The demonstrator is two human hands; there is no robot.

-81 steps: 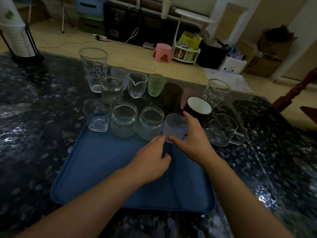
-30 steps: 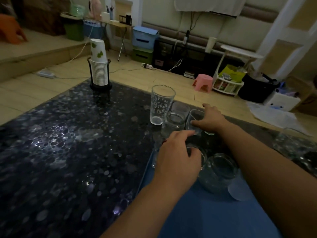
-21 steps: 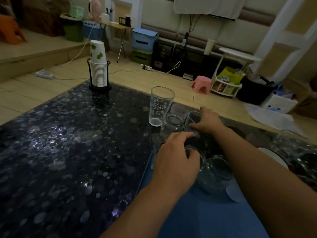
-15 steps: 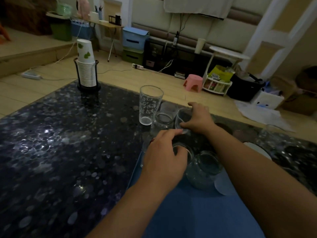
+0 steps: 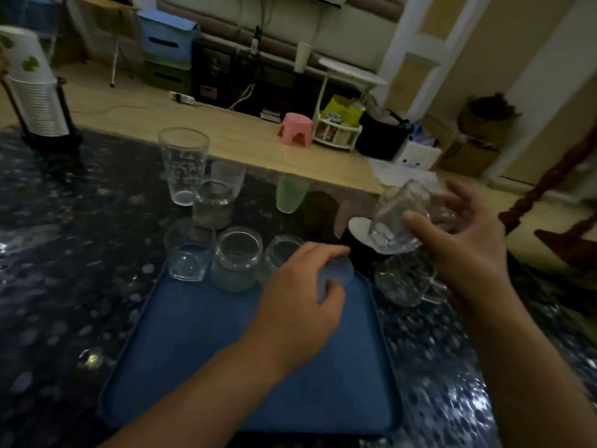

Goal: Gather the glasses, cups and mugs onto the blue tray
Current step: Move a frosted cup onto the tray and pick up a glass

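The blue tray (image 5: 200, 350) lies on the dark speckled table in front of me. Along its far edge stand a square glass (image 5: 188, 258) and two clear jars (image 5: 236, 261) (image 5: 281, 252). My left hand (image 5: 300, 302) curls over a small translucent cup (image 5: 337, 276) at the tray's far right corner. My right hand (image 5: 465, 240) holds a clear glass (image 5: 395, 215) tilted in the air, above a black mug with a white inside (image 5: 360, 232). Off the tray stand a tall glass (image 5: 182, 163), a ribbed glass (image 5: 212, 205), a frosted cup (image 5: 229, 174), a green cup (image 5: 290, 197) and a glass mug (image 5: 403, 281).
A stack of paper cups in a black holder (image 5: 34, 88) stands at the table's far left. A dark cup (image 5: 319, 208) sits behind the black mug. The table's far edge runs just beyond the cups. A wooden chair (image 5: 559, 195) is at the right.
My right hand has lifted the clear glass from the back row and carried it to the right. My left hand has moved from the jars to the translucent cup. The view has swung right.
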